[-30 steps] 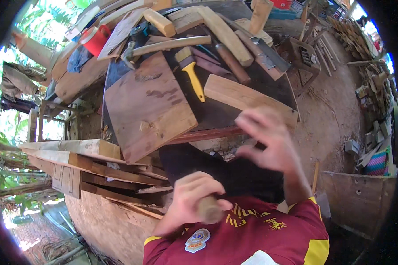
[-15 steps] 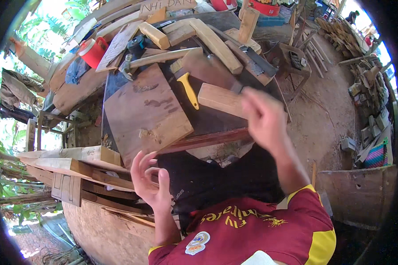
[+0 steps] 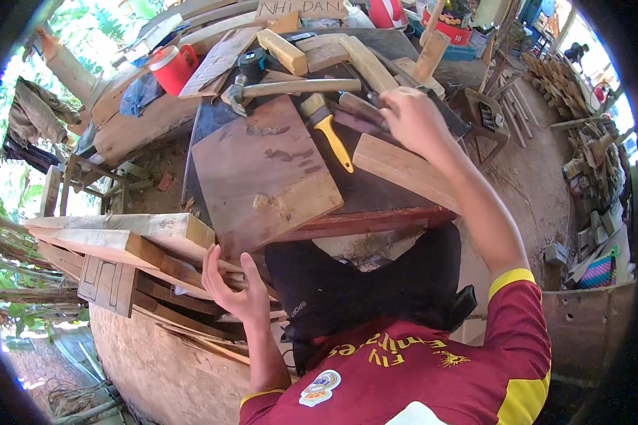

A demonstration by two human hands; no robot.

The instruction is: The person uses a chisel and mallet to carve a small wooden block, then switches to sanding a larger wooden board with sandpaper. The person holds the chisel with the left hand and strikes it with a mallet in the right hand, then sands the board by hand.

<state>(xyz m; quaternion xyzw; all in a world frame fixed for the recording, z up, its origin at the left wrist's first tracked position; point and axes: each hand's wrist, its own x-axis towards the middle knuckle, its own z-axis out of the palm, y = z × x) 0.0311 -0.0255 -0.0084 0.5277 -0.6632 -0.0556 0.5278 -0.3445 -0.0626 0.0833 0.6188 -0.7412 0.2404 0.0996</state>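
My right hand [image 3: 412,119] reaches over the far right of the dark table [image 3: 397,225], its fingers bent and closed around the end of a brownish, blade-like tool [image 3: 361,110]. What kind of tool it is cannot be made out, since the fingers cover part of it. A brush [image 3: 332,142] with a yellow handle lies to the left of that tool. Nearer to me rests a squared wooden block [image 3: 397,168], below my right wrist. My left hand [image 3: 237,287] hovers empty with fingers apart, by the near corner of a flat wooden board [image 3: 266,170].
A hammer [image 3: 298,87] lies across the table behind the board, beside a tape measure [image 3: 252,64]. Several wooden pieces [image 3: 282,51] cover the far side. A red jug [image 3: 174,69] stands at far left. Stacked timber [image 3: 127,241] sits close on my left.
My right hand has moved away from me, from over the wooden block to the far right of the table, with the tool. The view has shifted slightly; my left hand stays open.
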